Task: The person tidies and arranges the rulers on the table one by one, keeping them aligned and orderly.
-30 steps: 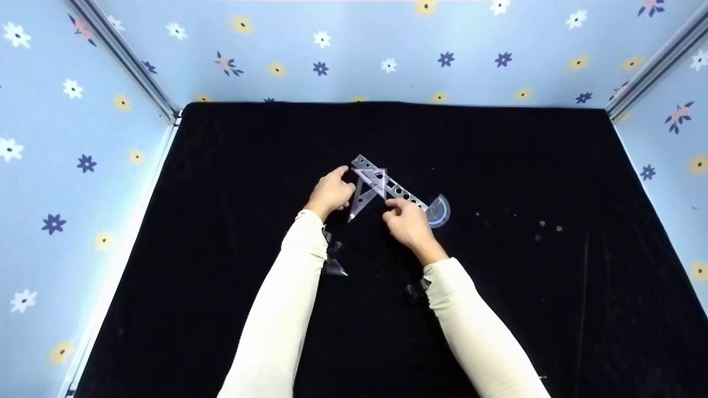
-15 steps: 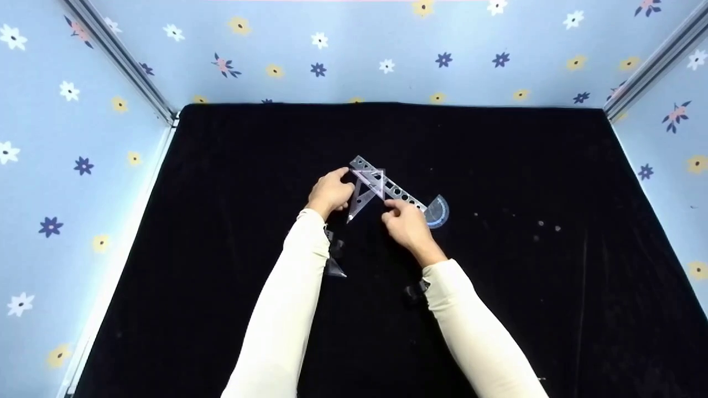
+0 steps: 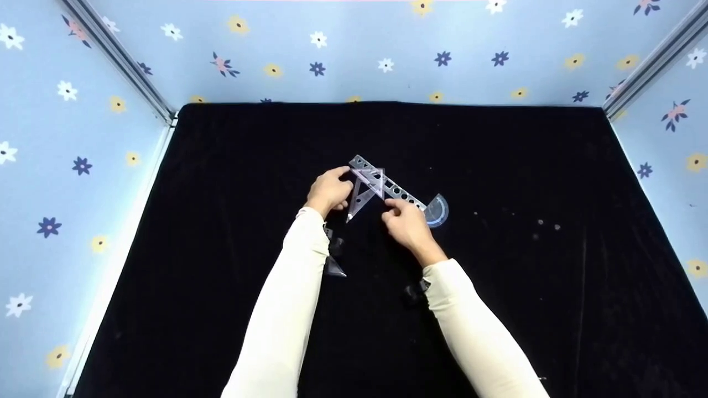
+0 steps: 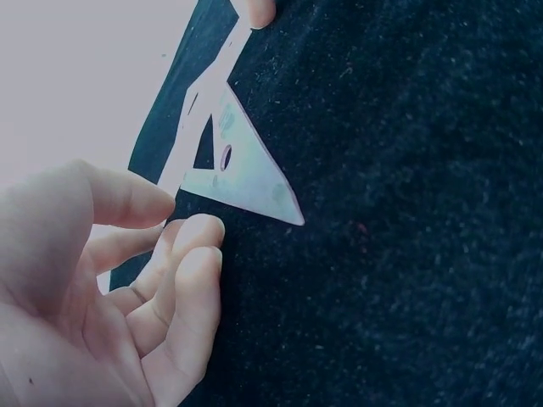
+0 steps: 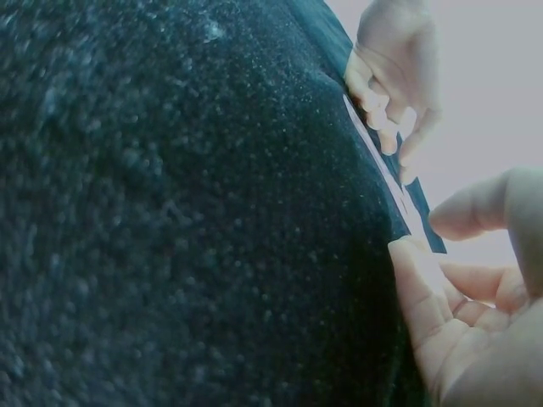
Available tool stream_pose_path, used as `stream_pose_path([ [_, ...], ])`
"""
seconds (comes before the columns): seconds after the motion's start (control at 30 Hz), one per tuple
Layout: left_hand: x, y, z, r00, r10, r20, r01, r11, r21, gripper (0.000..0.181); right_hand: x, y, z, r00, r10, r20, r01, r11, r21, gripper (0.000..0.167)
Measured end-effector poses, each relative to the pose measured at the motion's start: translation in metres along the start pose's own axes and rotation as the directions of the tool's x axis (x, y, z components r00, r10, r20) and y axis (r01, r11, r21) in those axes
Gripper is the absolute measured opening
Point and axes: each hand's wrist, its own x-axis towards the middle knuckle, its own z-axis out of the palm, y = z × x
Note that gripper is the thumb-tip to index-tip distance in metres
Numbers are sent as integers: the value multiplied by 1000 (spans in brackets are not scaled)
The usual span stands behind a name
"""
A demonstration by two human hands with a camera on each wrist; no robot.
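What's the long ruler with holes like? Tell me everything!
The ruler looks like clear plastic: a straight strip with cut-out shapes, triangles near its far end, rounder ones further along. It lies slanted on black cloth, overlapping a purplish set square. Its nearer end reaches the blue protractor. The left hand and right hand are close; I can't tell whether they touch it.

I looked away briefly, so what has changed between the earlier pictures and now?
Very little: the left sleeve edged slightly rightward, and the head view shifted a touch. I see nothing taken hold of or let go. The left hand and right hand stay at two corners of the triangle crossing the ruler; the ruler and protractor lie as before.
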Motion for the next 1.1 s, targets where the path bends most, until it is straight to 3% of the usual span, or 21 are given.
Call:
stream_pose_path([
  [0.13,1,0,-1,1000,-10,14,10,1000,-17,61,-1,0,1,1000,4,2,-4,999,34,45],
  [0.3,2,2,-1,999,-31,12,30,999,28,62,-1,0,1,1000,3,12,-3,999,45,46],
  [0.57,0,2,2,1000,16,-20,-14,995,99,60,-1,1,0,1000,15,13,-16,997,76,46],
  [0.8,-2,-1,2,999,30,-20,-28,998,63,56,0,3,1,999,32,18,-34,993,115,45],
  [1.1,-5,-6,1,998,49,-30,-52,994,-94,49,0,3,1,999,51,9,-52,980,194,40],
])
